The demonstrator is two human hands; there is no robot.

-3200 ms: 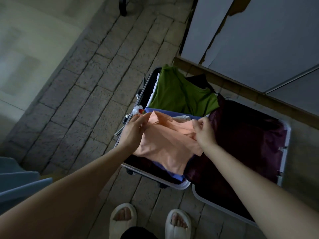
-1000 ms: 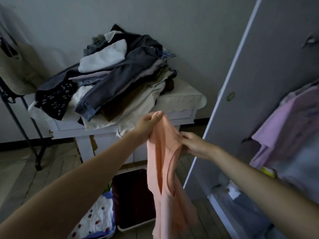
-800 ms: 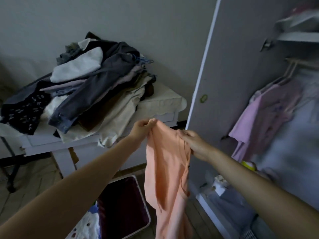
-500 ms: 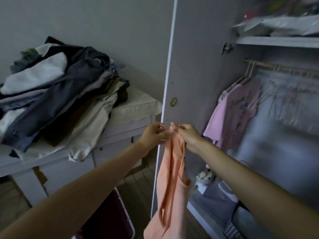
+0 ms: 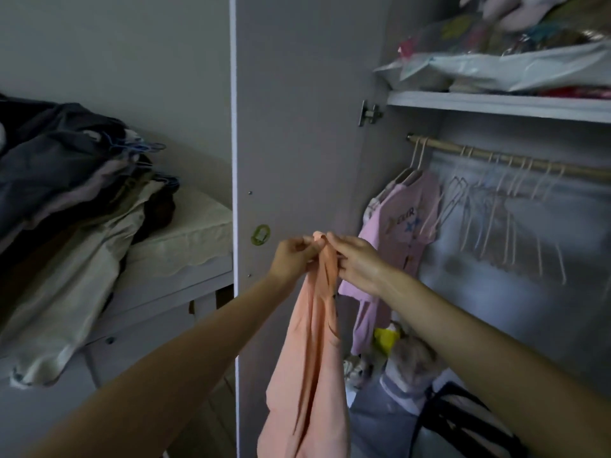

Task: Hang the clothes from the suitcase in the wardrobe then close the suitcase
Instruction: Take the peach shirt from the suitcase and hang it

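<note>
Both hands meet in front of the open wardrobe door [image 5: 297,127]: the left hand [image 5: 292,257] and the right hand [image 5: 355,261] each pinch the top of a peach garment [image 5: 310,358] between thumb and curled fingers, knuckles almost touching; the cloth hangs straight down from that grip, bunched narrow at the top and wider below, its lower end running out of view at the bottom; it hangs just in front of the door's inner face, beside a small green sticker [image 5: 260,234]; to the right of the door the wardrobe [image 5: 496,292] stands open, with a hinge [image 5: 369,113] at the door's upper edge; a wooden rail [image 5: 496,158] runs across below a shelf [image 5: 496,105]; at the rail's end nearest the door hangs a pink shirt [image 5: 403,226], just behind the right hand; farther along hang bare wire hangers [image 5: 502,209], with open space beneath them; the shelf holds plastic-wrapped bundles [image 5: 496,66], packed to its front edge; on the wardrobe floor lie a yellow item [image 5: 385,338], pale cloth and a dark bag [image 5: 463,421], blurred; left of the door a white table [image 5: 158,292] carries a pile of clothes [image 5: 66,200] that spills over its front edge; the suitcase is out of view.
</note>
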